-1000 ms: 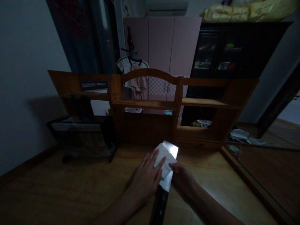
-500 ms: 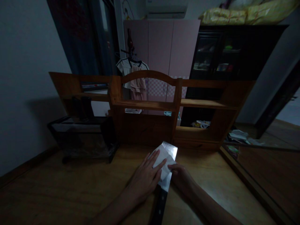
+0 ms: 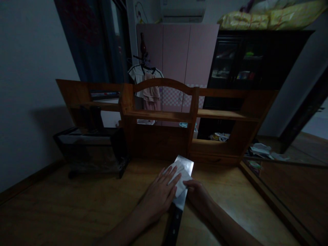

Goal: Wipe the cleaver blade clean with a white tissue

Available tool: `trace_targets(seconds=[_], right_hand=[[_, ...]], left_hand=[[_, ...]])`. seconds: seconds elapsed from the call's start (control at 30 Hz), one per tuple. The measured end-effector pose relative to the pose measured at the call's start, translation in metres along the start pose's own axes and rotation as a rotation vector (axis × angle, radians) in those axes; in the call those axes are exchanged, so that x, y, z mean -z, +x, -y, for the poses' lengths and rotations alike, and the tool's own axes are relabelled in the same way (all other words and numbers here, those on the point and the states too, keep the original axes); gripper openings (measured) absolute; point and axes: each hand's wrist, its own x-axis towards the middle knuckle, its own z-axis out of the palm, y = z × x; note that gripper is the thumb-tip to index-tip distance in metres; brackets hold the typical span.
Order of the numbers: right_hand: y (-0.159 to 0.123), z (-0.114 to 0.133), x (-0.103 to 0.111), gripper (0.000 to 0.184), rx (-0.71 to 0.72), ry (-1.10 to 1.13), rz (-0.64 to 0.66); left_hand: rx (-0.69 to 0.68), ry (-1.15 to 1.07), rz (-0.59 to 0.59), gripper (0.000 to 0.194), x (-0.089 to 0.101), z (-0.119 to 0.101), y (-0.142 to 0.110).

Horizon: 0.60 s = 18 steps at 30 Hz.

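Observation:
A kitchen knife (image 3: 188, 164) with a broad metal blade and a black riveted handle points away from me over the wooden surface. A folded white paper tissue (image 3: 182, 177) covers the middle of its blade. My left hand (image 3: 161, 194) lies on the tissue with the fingers stretched out and slightly spread, pressing it against the blade. At the blade's right edge my right hand (image 3: 198, 191) is closed, its thumb on top by the tissue's corner. The right fingers are mostly hidden below. Neither hand is on the handle.
A black-framed knife holder (image 3: 89, 150) with dark handles sticking up stands at the left. Behind the hands rises a wooden shelf unit (image 3: 159, 116). The wooden surface (image 3: 102, 208) has a raised edge (image 3: 266, 194) on the right.
My left fingers and the tissue have shifted very slightly on the blade. The knife and my right hand stay almost in place. The view has tilted a little.

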Motion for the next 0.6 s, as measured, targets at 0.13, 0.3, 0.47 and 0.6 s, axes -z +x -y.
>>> trace_targets(seconds=[0.13, 0.3, 0.47, 0.6], right_hand=[[-0.0016, 0.0010, 0.0000, 0.032, -0.036, 0.055, 0.015], [-0.0029, 0.0026, -0.0009, 0.035, -0.053, 0.098, -0.014], [-0.0003, 0.0008, 0.0024, 0.032, -0.038, 0.106, -0.050], [0.0010, -0.0009, 0.0029, 0.030, -0.031, 0.107, -0.061]], left_hand=[[-0.050, 0.008, 0.006, 0.048, 0.0021, 0.0005, 0.0009], [-0.096, -0.023, 0.045, 0.047, 0.0063, -0.0023, 0.0012], [-0.116, -0.043, 0.070, 0.049, 0.0082, -0.0039, 0.0010], [-0.109, -0.027, 0.051, 0.050, 0.0066, -0.0043, 0.0007]])
